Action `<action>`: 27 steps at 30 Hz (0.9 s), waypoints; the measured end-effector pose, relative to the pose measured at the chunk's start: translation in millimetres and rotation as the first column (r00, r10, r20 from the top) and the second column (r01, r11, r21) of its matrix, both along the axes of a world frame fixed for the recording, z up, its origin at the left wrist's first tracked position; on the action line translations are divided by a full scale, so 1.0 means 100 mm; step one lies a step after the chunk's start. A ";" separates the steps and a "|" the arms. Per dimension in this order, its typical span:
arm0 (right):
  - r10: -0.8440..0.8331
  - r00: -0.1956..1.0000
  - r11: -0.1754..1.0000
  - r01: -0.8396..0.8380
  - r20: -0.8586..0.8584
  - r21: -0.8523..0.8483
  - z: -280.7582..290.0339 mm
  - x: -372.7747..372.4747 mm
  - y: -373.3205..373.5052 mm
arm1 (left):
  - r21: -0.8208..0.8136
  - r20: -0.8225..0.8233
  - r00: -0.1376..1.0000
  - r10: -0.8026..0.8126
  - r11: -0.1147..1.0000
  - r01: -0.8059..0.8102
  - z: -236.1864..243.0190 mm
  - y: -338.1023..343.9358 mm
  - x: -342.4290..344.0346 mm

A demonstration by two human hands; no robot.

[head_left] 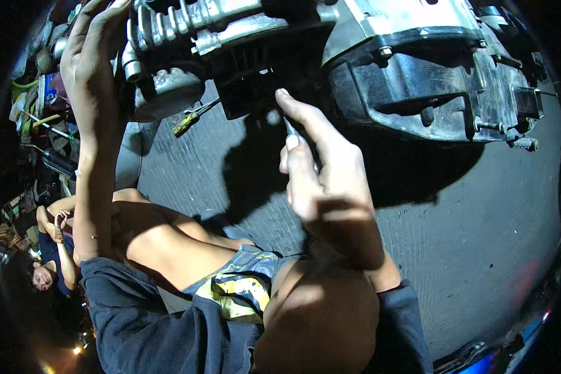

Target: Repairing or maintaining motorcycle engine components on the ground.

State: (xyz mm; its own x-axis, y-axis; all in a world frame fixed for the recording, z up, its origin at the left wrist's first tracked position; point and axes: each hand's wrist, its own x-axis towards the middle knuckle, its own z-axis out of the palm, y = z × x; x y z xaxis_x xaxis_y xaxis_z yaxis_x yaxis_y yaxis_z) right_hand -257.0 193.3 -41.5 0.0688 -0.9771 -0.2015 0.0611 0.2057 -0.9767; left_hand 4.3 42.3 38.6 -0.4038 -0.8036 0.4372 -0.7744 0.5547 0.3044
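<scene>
- Right hand (336,162): index extended, thumb and index pinching a thin metal piece (288,127); mostly covered by the fingers, type unclear
- Left hand (88,68): raised against the left side of the finned engine (417,87); fingertips cropped or hidden, can't tell if gripping
- Engine spans the top of view above the grey floor (480,230); upper part cut off, underside near right index lost in black shadow
- Yellow-handled screwdriver (186,124) on floor, near engine's left end
- Far left: person (59,262), dim; clutter (47,118) too jumbled to sort
</scene>
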 end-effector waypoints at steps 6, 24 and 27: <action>-0.040 0.978 0.999 0.044 -0.206 0.015 -0.01 -0.07 0.00 | 0.093 -0.305 0.952 0.034 0.996 -0.006 -0.01 0.01 0.02; -0.103 0.984 0.985 0.080 0.146 0.154 -0.10 -0.03 0.02 | 0.077 -0.198 0.977 0.084 0.995 -0.070 0.00 0.16 -0.21; -0.057 0.994 0.992 0.047 0.089 0.116 -0.07 -0.03 0.00 | 0.093 -0.214 0.964 0.160 0.985 -0.143 -0.01 0.17 -0.26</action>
State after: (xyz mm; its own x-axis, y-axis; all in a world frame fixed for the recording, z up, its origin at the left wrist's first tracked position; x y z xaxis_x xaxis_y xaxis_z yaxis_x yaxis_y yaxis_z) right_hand -259.6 193.5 -48.2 0.0419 -0.9509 -0.3067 0.1634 0.3093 -0.9368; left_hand -21.5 59.1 37.9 -0.1759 -0.8823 0.4365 -0.7567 0.4048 0.5133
